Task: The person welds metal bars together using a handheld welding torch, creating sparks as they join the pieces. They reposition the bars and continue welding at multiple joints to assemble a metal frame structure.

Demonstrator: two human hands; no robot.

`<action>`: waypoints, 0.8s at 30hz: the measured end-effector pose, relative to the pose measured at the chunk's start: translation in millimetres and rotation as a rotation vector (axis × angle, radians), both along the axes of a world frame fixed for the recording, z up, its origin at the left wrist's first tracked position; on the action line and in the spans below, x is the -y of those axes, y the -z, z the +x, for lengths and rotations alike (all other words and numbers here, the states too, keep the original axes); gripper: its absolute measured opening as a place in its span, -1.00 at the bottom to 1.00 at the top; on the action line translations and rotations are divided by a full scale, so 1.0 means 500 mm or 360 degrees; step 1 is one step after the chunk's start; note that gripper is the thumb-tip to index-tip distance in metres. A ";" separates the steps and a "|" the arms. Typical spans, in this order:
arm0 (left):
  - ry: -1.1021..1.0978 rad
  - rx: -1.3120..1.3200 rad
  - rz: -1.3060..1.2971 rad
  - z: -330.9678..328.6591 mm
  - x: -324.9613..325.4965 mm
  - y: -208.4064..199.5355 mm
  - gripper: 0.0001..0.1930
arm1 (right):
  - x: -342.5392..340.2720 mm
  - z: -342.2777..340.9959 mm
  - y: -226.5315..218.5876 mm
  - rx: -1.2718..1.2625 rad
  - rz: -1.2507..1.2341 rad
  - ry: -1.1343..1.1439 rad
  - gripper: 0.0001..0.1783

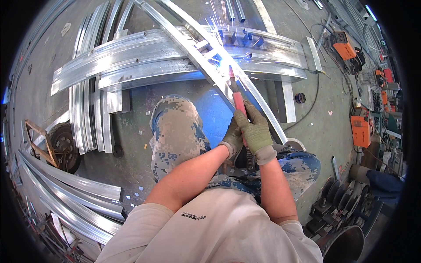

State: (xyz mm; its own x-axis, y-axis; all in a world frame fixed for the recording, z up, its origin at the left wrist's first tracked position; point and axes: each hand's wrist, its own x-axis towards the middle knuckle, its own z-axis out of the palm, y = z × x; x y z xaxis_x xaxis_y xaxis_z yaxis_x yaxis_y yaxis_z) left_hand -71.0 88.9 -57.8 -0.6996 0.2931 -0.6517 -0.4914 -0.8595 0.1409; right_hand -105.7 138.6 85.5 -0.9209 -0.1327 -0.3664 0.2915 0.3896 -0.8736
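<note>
My right hand [256, 129], in an olive-green glove, is wrapped round the red handle of a welding torch [238, 101]. My left hand [233, 131], gloved alike, closes on the same handle from the left; its fingertips are partly hidden. Ahead of the torch tip a bright blue-white arc glows and throws sparks, washing out the joint there. The tip lies between two long galvanized steel rails [264, 101] running diagonally, with short crosspieces [202, 44] between them. Beneath these rails, wide steel channels [127, 55] lie crosswise.
Orange welding machines [360, 130] and cables stand at the right. At the left are a wheel [65, 147] and stacked steel channels [83, 186]. A small dark roll [300, 97] lies on the floor right of the rails. My knees flank the work area.
</note>
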 end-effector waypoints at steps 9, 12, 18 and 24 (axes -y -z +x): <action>0.0229 -0.0975 -0.1038 0.047 -0.036 0.131 -0.43 | 0.011 0.013 0.013 -0.0138 0.0060 -0.0057 -0.30; 0.0099 -0.0833 -0.0599 0.036 -0.037 0.136 -0.45 | 0.022 0.013 0.004 0.0041 -0.0004 0.0042 -0.34; 0.0254 -0.0068 -0.0157 -0.004 0.001 -0.008 -0.48 | 0.006 0.009 0.000 0.0079 0.0047 0.0067 -0.33; 0.0137 -0.0645 -0.0249 0.037 -0.028 0.089 -0.46 | -0.003 0.015 0.033 -0.0184 0.0032 -0.0128 -0.30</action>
